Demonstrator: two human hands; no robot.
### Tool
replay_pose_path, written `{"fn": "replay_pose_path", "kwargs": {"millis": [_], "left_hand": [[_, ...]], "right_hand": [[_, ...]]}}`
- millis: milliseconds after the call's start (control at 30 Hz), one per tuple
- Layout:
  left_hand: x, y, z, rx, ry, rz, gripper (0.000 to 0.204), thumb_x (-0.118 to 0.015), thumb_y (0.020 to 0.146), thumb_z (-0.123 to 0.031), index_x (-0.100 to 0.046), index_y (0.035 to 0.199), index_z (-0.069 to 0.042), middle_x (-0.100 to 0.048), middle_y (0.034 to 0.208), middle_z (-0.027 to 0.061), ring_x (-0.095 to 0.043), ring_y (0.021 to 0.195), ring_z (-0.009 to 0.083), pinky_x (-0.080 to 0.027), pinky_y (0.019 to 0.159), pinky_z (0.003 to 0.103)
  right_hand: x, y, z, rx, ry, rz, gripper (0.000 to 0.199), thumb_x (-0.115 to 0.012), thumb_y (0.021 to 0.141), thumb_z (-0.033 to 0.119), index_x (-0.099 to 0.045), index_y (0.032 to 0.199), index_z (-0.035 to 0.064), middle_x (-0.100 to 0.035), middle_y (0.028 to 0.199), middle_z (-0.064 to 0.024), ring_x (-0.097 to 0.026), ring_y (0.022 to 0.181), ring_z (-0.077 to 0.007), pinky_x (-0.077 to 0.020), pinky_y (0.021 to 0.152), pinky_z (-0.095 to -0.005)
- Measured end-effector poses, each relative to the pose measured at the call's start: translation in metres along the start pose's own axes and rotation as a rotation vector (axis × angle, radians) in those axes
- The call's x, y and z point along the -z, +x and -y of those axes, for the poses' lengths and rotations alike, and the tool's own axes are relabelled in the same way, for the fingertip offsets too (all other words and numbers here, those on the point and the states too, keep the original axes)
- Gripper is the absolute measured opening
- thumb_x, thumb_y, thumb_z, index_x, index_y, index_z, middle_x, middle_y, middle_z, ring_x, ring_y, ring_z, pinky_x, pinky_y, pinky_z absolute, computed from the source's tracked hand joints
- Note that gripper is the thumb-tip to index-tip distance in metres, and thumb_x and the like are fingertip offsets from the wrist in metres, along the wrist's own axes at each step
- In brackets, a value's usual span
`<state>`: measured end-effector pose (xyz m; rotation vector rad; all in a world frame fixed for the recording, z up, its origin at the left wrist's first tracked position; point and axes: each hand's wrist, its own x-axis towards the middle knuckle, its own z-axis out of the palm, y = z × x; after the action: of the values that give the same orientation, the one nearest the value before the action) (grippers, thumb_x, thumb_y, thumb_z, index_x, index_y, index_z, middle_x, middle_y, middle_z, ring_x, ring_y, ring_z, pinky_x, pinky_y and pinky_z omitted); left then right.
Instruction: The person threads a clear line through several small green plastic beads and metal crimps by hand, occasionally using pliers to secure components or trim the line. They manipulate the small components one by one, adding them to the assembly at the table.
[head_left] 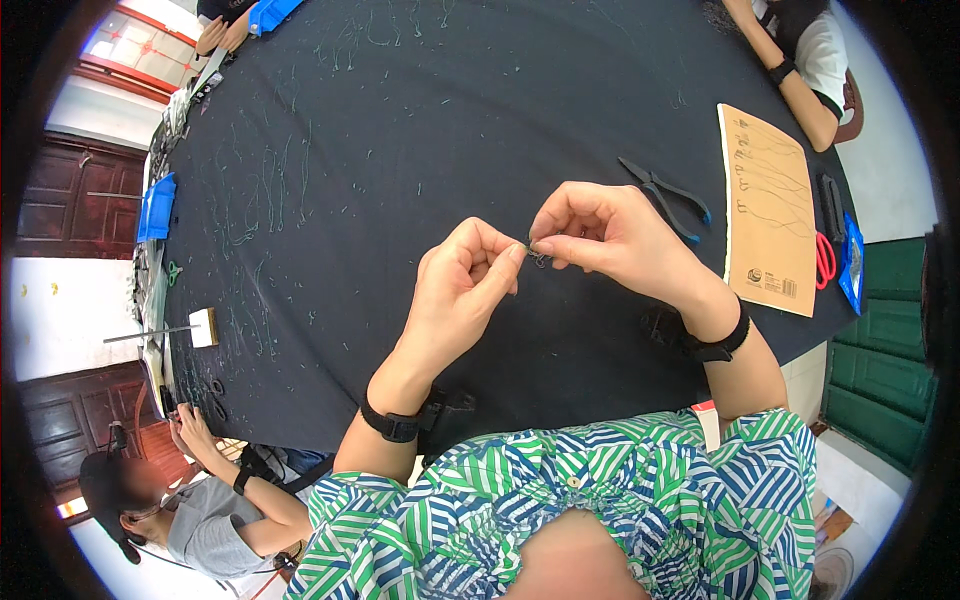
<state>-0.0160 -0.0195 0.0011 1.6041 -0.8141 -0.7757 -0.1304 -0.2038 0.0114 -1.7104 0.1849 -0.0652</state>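
Note:
Over the black cloth, my left hand and my right hand meet with thumbs and index fingertips pinched together. Between them is a small, dark, curled wire-like piece, mostly covered by the fingers and too small to make out fully. Just beyond my right hand lie black pliers with blue-tipped handles, their jaws pointing away to the left. Right of those, a brown paper notebook carries several small hook-like dark pieces with long thin threads.
The black-covered table is strewn with thin green threads and tiny clippings. Red-handled scissors and a blue packet sit by the right edge. A white block stands left. Co-workers' hands appear lower left, upper left and upper right.

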Motion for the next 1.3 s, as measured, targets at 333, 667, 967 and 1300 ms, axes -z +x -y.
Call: {"fn": "replay_pose_path", "kwargs": {"millis": [333,667,967,1300], "left_hand": [[0.004,-0.001,-0.003,0.043,-0.171,0.056,0.013,-0.061,0.098,-0.014,-0.057,0.092,-0.003,-0.059,0.075,-0.0013,-0.053,0.067,0.0029,-0.040,0.059,0.019],[-0.002,-0.001,-0.010,0.041,-0.359,0.025,0.013,-0.058,0.100,-0.016,-0.058,0.092,-0.006,-0.054,0.072,-0.0055,-0.036,0.058,-0.0009,-0.025,0.051,0.017],[0.004,-0.001,-0.004,0.015,-0.335,-0.056,0.009,-0.060,0.099,-0.011,-0.058,0.096,-0.003,-0.062,0.082,-0.0001,-0.056,0.072,0.0038,-0.044,0.065,0.019],[0.005,0.001,-0.003,-0.068,-0.224,-0.156,0.009,-0.061,0.098,-0.009,-0.057,0.094,-0.002,-0.061,0.080,0.0002,-0.057,0.071,0.0041,-0.045,0.065,0.018]], "right_hand": [[0.005,0.004,-0.002,-0.106,0.154,0.118,0.017,-0.062,0.095,0.017,-0.066,0.098,0.0005,-0.067,0.090,-0.0054,-0.068,0.077,-0.0116,-0.0521,0.058,-0.0230],[-0.017,0.004,-0.012,-0.107,0.421,0.140,0.020,-0.058,0.099,0.018,-0.061,0.103,-0.0013,-0.069,0.096,-0.0098,-0.069,0.081,-0.0144,-0.0569,0.067,-0.0249],[-0.030,0.002,-0.014,-0.060,0.312,0.024,0.016,-0.062,0.095,0.016,-0.062,0.092,0.0006,-0.068,0.083,-0.0049,-0.066,0.075,-0.0100,-0.0536,0.068,-0.0250],[-0.036,-0.001,-0.008,-0.001,0.224,-0.094,0.015,-0.062,0.095,0.015,-0.060,0.091,0.0010,-0.068,0.077,-0.0051,-0.065,0.068,-0.0108,-0.0511,0.062,-0.0250]]}}
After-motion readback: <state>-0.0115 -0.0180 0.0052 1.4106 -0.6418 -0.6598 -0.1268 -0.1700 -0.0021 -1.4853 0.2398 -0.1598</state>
